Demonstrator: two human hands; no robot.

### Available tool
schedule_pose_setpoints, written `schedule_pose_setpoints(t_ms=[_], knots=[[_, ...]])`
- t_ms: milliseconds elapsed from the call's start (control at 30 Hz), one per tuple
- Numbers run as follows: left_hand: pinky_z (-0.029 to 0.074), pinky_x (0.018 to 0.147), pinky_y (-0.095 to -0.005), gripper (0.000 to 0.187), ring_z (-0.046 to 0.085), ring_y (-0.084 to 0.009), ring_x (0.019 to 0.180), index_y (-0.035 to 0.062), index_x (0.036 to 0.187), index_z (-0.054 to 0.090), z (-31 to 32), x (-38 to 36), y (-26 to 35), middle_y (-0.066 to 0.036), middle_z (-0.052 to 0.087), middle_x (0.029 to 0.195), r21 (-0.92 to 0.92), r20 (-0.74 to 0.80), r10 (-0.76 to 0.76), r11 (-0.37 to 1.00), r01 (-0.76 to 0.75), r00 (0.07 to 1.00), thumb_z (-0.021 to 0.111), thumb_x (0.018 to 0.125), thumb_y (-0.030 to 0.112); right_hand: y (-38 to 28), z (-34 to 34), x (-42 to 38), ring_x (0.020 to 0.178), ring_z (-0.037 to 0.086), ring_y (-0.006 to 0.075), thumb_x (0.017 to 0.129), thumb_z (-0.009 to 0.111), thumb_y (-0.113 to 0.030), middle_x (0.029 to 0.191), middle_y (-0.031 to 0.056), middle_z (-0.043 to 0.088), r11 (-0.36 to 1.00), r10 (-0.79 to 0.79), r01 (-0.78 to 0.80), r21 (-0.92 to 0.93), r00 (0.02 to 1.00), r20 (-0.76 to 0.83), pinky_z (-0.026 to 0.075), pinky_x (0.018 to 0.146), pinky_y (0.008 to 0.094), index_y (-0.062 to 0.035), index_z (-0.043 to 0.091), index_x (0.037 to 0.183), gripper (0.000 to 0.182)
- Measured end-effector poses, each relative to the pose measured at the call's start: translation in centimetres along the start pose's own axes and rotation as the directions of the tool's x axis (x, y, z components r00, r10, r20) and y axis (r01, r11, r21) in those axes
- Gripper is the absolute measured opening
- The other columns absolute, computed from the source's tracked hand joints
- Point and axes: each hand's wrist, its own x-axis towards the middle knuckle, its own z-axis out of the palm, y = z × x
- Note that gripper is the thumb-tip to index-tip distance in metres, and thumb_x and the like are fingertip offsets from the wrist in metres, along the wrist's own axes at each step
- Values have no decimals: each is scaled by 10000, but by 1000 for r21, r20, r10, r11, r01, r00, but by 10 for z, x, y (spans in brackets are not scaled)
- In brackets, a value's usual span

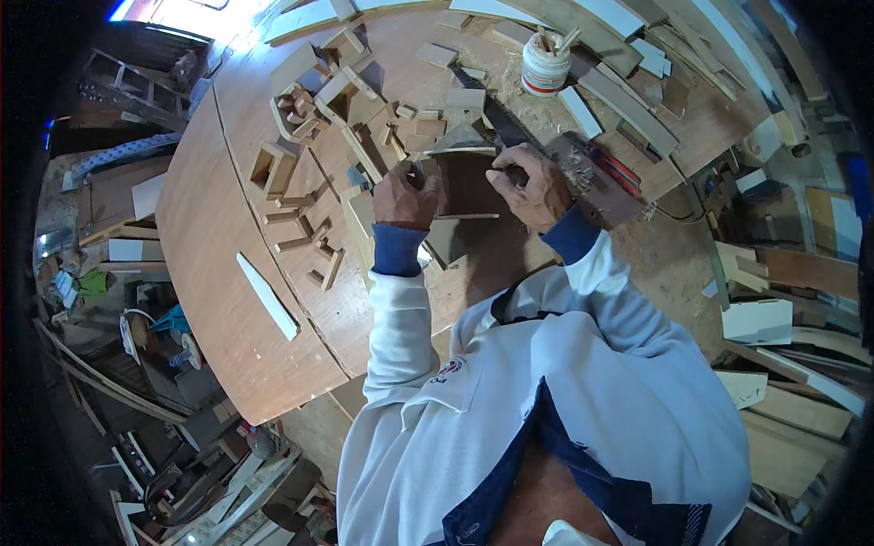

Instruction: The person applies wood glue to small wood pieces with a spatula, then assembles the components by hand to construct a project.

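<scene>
Between my hands is a brown wooden piece [468,185] with a pale upper edge and a thin strip along its near side. My left hand [407,195] is closed at its left edge, fingers curled inward. On the other side my right hand [532,187] is closed too, thumb and fingertips pinched at the upper right corner. Just beyond the hands lies a handsaw [506,120], its blade pointing away. A tool with red handles [614,169] rests right of my right hand, by a pile of shavings [575,168].
Several small wooden frames and blocks [273,169] stand on the left of the table [218,300]. A white tapered strip [267,296] lies nearer. At the back stands a white tub [545,71] with sticks in it, beside boards [628,109]. Offcuts [757,321] are stacked at right.
</scene>
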Motion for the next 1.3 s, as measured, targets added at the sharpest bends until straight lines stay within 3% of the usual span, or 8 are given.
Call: schedule_pose_setpoints(t_ms=[233,300,500,733,800,900,1067,1300], knots=[[480,632,-443,323,619,-392,696,-7,775,623,5,12,1,-217,625,696,65,46,11,998,-14,999,653,744,313,14,-13,-7,752,616,315,819,643,-196,794,146,628,989,146,-146,29,989,-6,488,673,374,-27,613,827,172],[490,638,-413,328,631,-367,700,1,777,651,5,12,4,-194,641,709,107,91,-31,994,21,995,654,765,329,15,-15,-8,739,627,309,826,635,-207,788,148,640,958,275,-278,73,960,52,492,655,370,-26,621,825,182],[484,619,-410,348,630,-363,679,-2,755,636,11,9,7,-200,626,687,143,-13,45,989,-42,999,630,793,345,26,-17,-10,729,629,314,827,633,-217,786,151,640,970,242,-244,21,968,65,493,648,375,-22,620,826,195],[499,662,-434,207,636,-370,747,31,775,631,-12,9,-5,-195,648,772,74,-91,-38,996,44,995,629,750,236,30,-17,-13,732,627,321,824,626,-211,791,151,641,983,182,-182,8,983,41,494,649,378,-23,622,823,188],[500,682,-434,207,639,-361,754,37,804,651,-20,20,-22,-190,654,778,175,-71,-103,978,114,992,631,747,236,35,-18,-14,706,614,211,838,627,-195,808,102,641,973,230,-230,-4,969,85,485,620,313,-14,636,866,183],[502,707,-432,240,641,-358,773,54,867,679,-6,45,-65,-182,665,801,153,-20,-139,978,140,990,645,743,257,41,-17,-15,721,633,309,822,617,-178,787,151,646,982,187,-186,-13,980,66,497,652,371,-22,627,844,157],[509,736,-414,296,649,-346,825,57,886,690,32,86,-91,-185,674,838,98,66,-145,986,138,987,678,729,308,49,-17,-20,719,633,309,822,614,-165,781,153,644,977,213,-214,3,974,81,496,653,371,-27,628,841,140],[508,740,-408,339,655,-347,800,44,897,707,55,117,-86,-207,669,828,129,-4,-43,991,43,999,668,758,350,54,-21,-26,709,626,314,821,620,-155,770,162,634,966,258,-259,5,963,77,489,645,380,-7,601,813,150]])
